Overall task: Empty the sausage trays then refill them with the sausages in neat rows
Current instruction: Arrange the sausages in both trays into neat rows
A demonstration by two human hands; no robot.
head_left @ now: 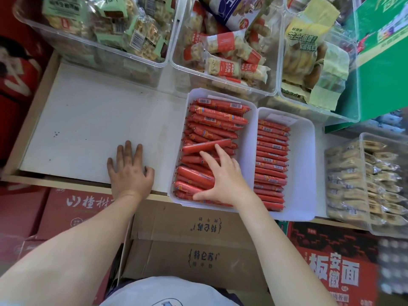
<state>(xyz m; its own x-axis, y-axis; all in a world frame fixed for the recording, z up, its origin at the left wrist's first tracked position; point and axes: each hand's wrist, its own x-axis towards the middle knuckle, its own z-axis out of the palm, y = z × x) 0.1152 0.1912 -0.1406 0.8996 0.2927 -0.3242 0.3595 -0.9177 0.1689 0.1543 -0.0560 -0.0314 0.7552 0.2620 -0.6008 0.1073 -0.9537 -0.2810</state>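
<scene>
On the white shelf board [88, 120], two white plastic sausage trays sit side by side under the clear snack bins [223, 51]. The left tray [249, 151] is piled with red-wrapped sausages [212, 120] that lie roughly crosswise but overlap, and one loose sausage [206, 147] sits slanted on top of the heap. The right tray [302, 164] holds a single tidy row of thinner sausages [272, 160] stacked front to back, with bare floor along its right side.

The right hand [223, 177] is spread over the near half of the left tray, fingers extended: the forefinger and middle finger reach the slanted sausage, the thumb lies on the sausages by the front rim. It presses or rakes rather than pinches; nothing is enclosed. The left hand [129, 171] rests flat on the bare shelf board just left of that tray, fingers loosely splayed, holding nothing.

These sausages look light, firm enough to keep their shape, and slick in their tight film, so they will probably slide and roll against each other. Single ones are best pinched mid-length; a scoop of several with a cupped hand, gripped across their middles, should keep them parallel. The crimped ends are poor holds. The tray itself seems stiff enough to lift by its rim and tip out.
</scene>
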